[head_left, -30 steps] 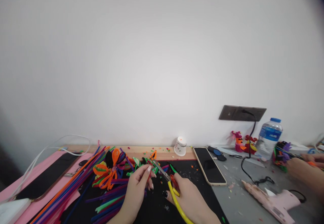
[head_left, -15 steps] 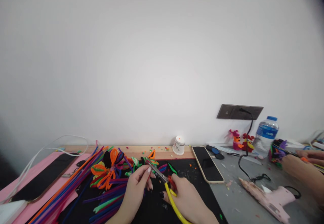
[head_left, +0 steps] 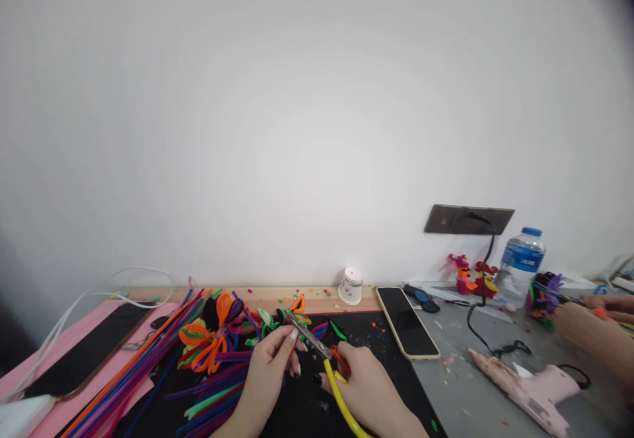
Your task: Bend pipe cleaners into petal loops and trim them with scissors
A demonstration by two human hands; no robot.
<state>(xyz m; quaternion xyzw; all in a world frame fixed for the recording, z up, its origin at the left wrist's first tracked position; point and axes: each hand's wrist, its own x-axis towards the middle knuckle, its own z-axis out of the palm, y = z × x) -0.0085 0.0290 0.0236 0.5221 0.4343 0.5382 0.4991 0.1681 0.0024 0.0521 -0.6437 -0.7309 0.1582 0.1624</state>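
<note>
My right hand (head_left: 364, 382) grips a pair of scissors (head_left: 312, 339) with yellow and red handles, its fingers closed round them. The metal blades point up and left, to the fingertips of my left hand (head_left: 270, 365). That hand is closed in a pinch on a thin red piece (head_left: 293, 346), mostly hidden by the fingers and perhaps a pipe cleaner. Just beyond the blades lie green, black and orange looped pipe cleaners (head_left: 267, 322). Left of my left hand is an orange pipe-cleaner flower (head_left: 215, 339), with loose purple, blue and green pipe cleaners (head_left: 212, 395) below it.
Long pipe cleaners (head_left: 133, 365) cross a pink sheet (head_left: 82, 329) bearing a dark phone (head_left: 89, 352). A paper cup (head_left: 351, 286), a second phone (head_left: 409, 322), a pink glue gun (head_left: 528, 385) and a water bottle (head_left: 520, 263) stand or lie rightward. Another person's hands (head_left: 584, 329) work at far right.
Both my hands stay nearly in place, with the scissor blades still at my left fingertips. A little more red shows between the left fingers. The view has shifted very slightly.
</note>
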